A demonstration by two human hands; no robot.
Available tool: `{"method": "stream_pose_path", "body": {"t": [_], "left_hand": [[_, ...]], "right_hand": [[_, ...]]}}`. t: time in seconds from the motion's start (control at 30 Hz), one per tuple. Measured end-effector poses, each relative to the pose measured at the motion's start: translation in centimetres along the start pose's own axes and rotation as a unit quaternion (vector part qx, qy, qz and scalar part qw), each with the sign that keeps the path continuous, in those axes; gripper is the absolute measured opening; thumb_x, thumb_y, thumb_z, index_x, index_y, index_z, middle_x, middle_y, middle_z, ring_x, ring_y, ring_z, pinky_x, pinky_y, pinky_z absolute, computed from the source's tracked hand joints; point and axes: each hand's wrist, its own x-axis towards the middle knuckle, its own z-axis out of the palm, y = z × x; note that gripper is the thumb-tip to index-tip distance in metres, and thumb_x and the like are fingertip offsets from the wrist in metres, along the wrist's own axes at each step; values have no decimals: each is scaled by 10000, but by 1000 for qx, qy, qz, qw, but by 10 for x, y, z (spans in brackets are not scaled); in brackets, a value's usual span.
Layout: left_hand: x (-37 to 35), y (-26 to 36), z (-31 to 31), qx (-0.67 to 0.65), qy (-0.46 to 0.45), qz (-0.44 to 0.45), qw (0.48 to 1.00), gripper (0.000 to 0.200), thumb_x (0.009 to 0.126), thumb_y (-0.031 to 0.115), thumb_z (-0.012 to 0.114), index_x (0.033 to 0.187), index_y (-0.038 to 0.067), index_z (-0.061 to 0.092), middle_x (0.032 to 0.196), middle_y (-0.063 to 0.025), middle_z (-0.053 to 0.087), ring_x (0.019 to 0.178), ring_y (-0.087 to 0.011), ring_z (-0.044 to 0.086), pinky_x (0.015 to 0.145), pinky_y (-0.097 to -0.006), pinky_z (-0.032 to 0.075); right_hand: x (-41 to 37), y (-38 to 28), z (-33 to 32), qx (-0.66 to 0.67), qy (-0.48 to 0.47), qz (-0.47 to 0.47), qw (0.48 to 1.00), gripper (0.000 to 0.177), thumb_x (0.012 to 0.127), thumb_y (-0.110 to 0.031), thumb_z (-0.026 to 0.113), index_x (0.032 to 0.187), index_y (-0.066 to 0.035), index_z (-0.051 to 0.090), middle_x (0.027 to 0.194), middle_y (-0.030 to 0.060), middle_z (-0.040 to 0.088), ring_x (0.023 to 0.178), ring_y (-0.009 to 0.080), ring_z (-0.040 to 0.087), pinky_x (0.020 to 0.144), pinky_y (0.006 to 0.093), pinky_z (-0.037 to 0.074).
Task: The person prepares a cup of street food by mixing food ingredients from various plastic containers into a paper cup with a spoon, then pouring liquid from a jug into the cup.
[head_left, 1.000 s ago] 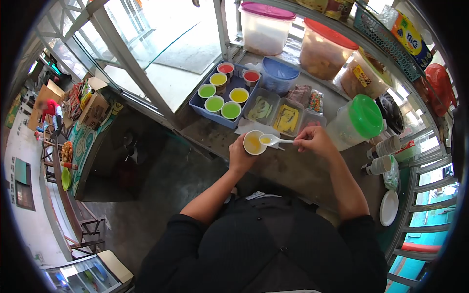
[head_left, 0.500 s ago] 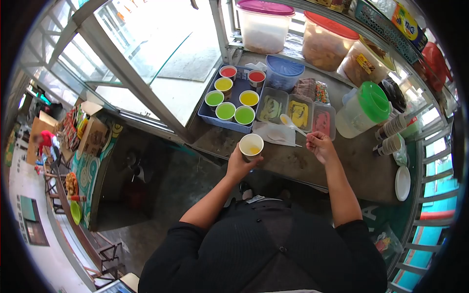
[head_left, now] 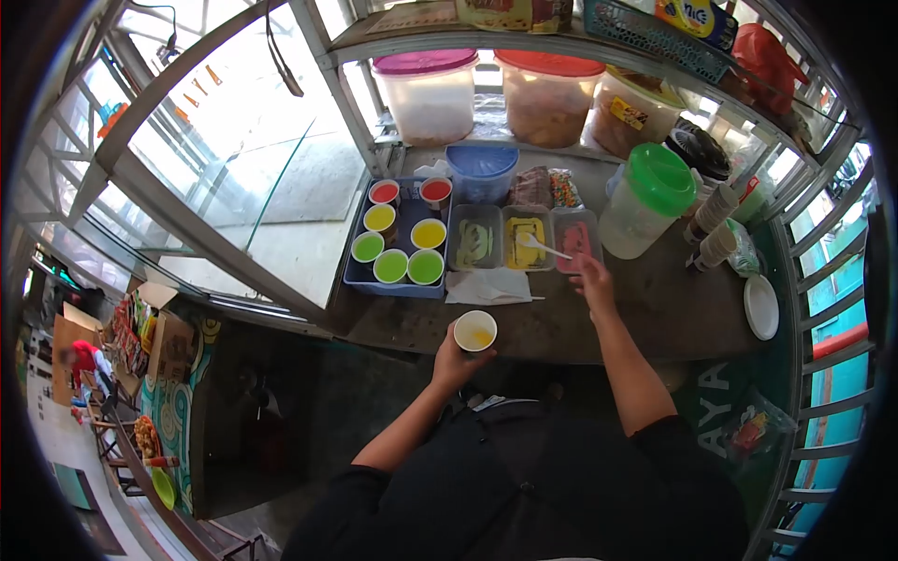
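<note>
My left hand (head_left: 453, 360) is wrapped round a paper cup (head_left: 475, 331) with a little yellow stuff at its bottom. In my right hand (head_left: 591, 280) is the handle of a white plastic spoon (head_left: 544, 246); its bowl is over the middle tub (head_left: 528, 262), which holds yellow paste. To either side stand a tub with green paste (head_left: 475, 245) and one with red paste (head_left: 576, 231). Left of these, a blue tray (head_left: 393, 289) carries several cups filled with red, yellow and green. A white paper sheet (head_left: 489, 288) lies in front of the green tub.
Behind the tubs are a blue-lidded container (head_left: 482, 173) and packets of sprinkles (head_left: 564, 190). A green-lidded jug (head_left: 645, 201), stacked paper cups (head_left: 713, 215) and a white plate (head_left: 760, 307) stand to the right. Big lidded tubs (head_left: 549, 98) line the back under a shelf (head_left: 524, 42).
The spoon has gone from above the table edge of the tubs to over the yellow tub. The camera view has tilted up and shifted, showing more of the shelf.
</note>
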Motion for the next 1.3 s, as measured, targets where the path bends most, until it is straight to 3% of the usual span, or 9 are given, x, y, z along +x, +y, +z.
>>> {"method": "stream_pose_path", "body": {"t": [0.07, 0.2, 0.4, 0.6, 0.7, 0.87, 0.9, 1.1, 1.3], "left_hand": [[1, 4, 9, 5, -1, -2, 1000, 882, 706, 293, 934, 1392, 67, 427, 1232, -157, 657, 1183, -330, 646, 960, -416, 518], [9, 28, 27, 10, -26, -13, 1000, 858, 703, 279, 921, 1393, 88, 447, 1259, -158, 649, 1183, -374, 633, 953, -448, 524], [26, 61, 98, 51, 3, 12, 999, 797, 673, 278, 939, 1321, 61, 529, 1230, -153, 659, 1141, -356, 654, 941, -442, 531], [35, 85, 180, 109, 23, 41, 993, 827, 687, 356, 912, 1359, 74, 520, 1233, -147, 656, 1167, -374, 605, 964, -507, 477], [36, 94, 208, 127, 62, 20, 990, 824, 698, 385, 901, 1365, 84, 523, 1245, -141, 654, 1175, -373, 599, 976, -510, 457], [30, 111, 233, 101, 83, -69, 989, 841, 696, 448, 894, 1370, 103, 528, 1252, -128, 657, 1209, -361, 587, 1008, -503, 406], [28, 113, 238, 99, 88, -73, 988, 837, 690, 438, 903, 1362, 102, 534, 1252, -129, 655, 1206, -357, 591, 1011, -491, 400], [36, 116, 248, 122, 123, -83, 981, 850, 673, 458, 913, 1352, 103, 545, 1285, -115, 634, 1252, -319, 565, 1040, -470, 349], [52, 122, 252, 182, 173, -54, 967, 845, 668, 469, 903, 1350, 106, 562, 1295, -84, 628, 1266, -308, 529, 1039, -486, 345]], "right_hand": [[30, 12, -52, -25, 78, -54, 995, 471, 989, -493, 626, 1279, -123, 641, 1066, -1, 688, 823, 91, 641, 632, 242, 462], [87, -21, -144, 143, 234, -75, 959, 498, 964, -542, 608, 1300, -174, 615, 1207, -37, 643, 1054, 111, 590, 797, 309, 445], [136, -89, -188, 186, 170, -36, 967, 707, 938, -655, 573, 1459, -184, 497, 1485, 23, 493, 1375, 208, 437, 1074, 461, 296], [170, -120, -209, 260, -14, 41, 965, 639, 957, -608, 593, 1428, -185, 517, 1368, 48, 592, 1229, 200, 559, 1005, 409, 429], [212, -109, -222, 288, -147, 37, 946, 648, 937, -599, 623, 1408, -163, 535, 1438, 68, 549, 1331, 221, 489, 1058, 471, 381], [229, -109, -223, 388, -265, -5, 883, 384, 1031, -385, 549, 1260, -86, 624, 1209, 53, 677, 1090, 192, 645, 941, 345, 513], [231, -108, -222, 409, -282, 2, 868, 351, 1044, -350, 533, 1238, -75, 633, 1175, 50, 689, 1051, 187, 663, 923, 323, 525], [233, -106, -212, 403, -249, -55, 879, 488, 1051, -426, 475, 1247, -10, 640, 1206, 130, 699, 1069, 262, 683, 974, 421, 532], [233, -120, -215, 382, -303, 8, 873, 436, 1043, -419, 481, 1198, -53, 660, 1144, 79, 706, 1033, 198, 676, 936, 348, 521]]}}
